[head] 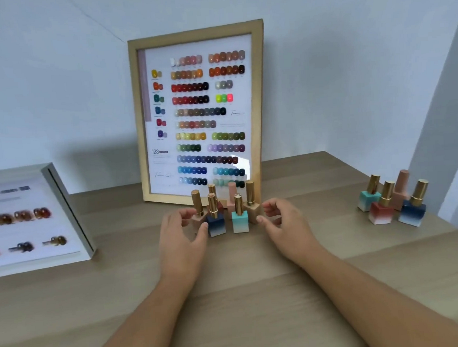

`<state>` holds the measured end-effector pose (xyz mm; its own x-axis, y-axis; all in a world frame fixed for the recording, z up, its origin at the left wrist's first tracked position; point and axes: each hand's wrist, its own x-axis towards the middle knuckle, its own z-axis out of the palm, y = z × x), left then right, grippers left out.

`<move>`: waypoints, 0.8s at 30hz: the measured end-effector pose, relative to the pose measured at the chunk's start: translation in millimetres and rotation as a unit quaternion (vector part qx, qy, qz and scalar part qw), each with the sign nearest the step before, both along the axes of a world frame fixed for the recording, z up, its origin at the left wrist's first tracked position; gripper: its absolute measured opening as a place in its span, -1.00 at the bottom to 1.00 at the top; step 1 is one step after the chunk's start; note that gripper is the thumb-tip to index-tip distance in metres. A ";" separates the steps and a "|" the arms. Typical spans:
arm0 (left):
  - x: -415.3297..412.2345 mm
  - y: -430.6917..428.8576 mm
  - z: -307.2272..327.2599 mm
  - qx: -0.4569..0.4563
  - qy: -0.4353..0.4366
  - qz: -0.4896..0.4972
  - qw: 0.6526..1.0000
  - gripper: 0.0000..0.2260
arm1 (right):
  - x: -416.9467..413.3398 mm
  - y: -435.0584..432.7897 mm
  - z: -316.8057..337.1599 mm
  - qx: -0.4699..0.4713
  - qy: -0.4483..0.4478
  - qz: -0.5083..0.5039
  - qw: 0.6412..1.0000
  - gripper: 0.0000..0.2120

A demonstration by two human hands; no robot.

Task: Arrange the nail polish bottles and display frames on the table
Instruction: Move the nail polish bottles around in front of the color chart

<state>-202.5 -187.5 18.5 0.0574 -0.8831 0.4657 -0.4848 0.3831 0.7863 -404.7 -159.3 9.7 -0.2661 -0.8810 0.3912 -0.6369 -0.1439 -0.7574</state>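
Observation:
A wooden display frame [261,95] with a colour chart stands upright against the wall. In front of it is a tight cluster of several gold-capped nail polish bottles, among them a navy one [216,224], a turquoise one [240,221] and a beige one [253,211]. My left hand [182,236] cups the cluster's left side, thumb beside the navy bottle and fingers around a peach bottle [198,221]. My right hand [282,221] curls at the cluster's right side, thumb near the beige bottle. Neither hand lifts a bottle.
A white display frame [64,203] with colour samples lies tilted at the left on the wooden table [258,293]. A second group of several bottles [395,202] stands at the right near the table's edge and the wall corner.

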 end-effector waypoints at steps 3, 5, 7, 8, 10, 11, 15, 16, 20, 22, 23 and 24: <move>-2.9 -9.8 -1.0 -0.002 -0.049 -0.008 0.999 -0.73 | 0.0 -13.1 -1.4 0.004 -0.028 -0.033 0.999 -0.77; -6.2 -15.1 -2.5 -0.003 -0.080 -0.018 0.997 -0.69 | 1.1 -18.8 -2.3 0.008 -0.037 -0.043 0.998 -0.76; -9.1 -19.4 -4.2 0.005 -0.100 -0.019 0.995 -0.67 | 1.2 -22.2 -3.0 0.012 -0.039 -0.048 0.998 -0.76; -9.7 -21.5 -5.1 0.011 -0.111 -0.014 0.994 -0.66 | 1.5 -23.8 -3.2 0.014 -0.038 -0.050 0.998 -0.77; -10.8 -24.5 -6.2 0.015 -0.134 0.001 0.991 -0.65 | 2.7 -26.5 -2.8 0.020 -0.033 -0.048 0.998 -0.81; -12.0 -25.3 -6.2 0.015 -0.146 0.008 0.989 -0.65 | 3.2 -27.6 -2.3 0.022 -0.031 -0.048 0.998 -0.83; -15.2 -27.0 -6.1 0.016 -0.183 0.021 0.983 -0.62 | 6.3 -31.2 -1.1 0.028 -0.026 -0.051 0.998 -0.87; -15.4 -27.1 -6.0 0.018 -0.188 0.019 0.982 -0.62 | 6.7 -31.9 -0.9 0.031 -0.025 -0.053 0.998 -0.87; -12.8 -25.1 -6.3 0.023 -0.183 0.003 0.983 -0.64 | 7.2 -29.9 0.4 0.032 -0.033 -0.058 0.997 -0.89; -10.4 -22.0 -7.1 0.022 -0.173 -0.008 0.985 -0.65 | 5.7 -25.8 0.7 0.017 -0.040 -0.058 0.997 -0.87; -9.0 -19.8 -7.0 0.022 -0.169 -0.014 0.985 -0.66 | 4.4 -23.0 0.9 0.009 -0.046 -0.057 0.997 -0.87; -7.6 -17.0 -7.0 0.024 -0.166 -0.018 0.986 -0.67 | 2.9 -19.9 1.2 0.003 -0.053 -0.056 0.997 -0.88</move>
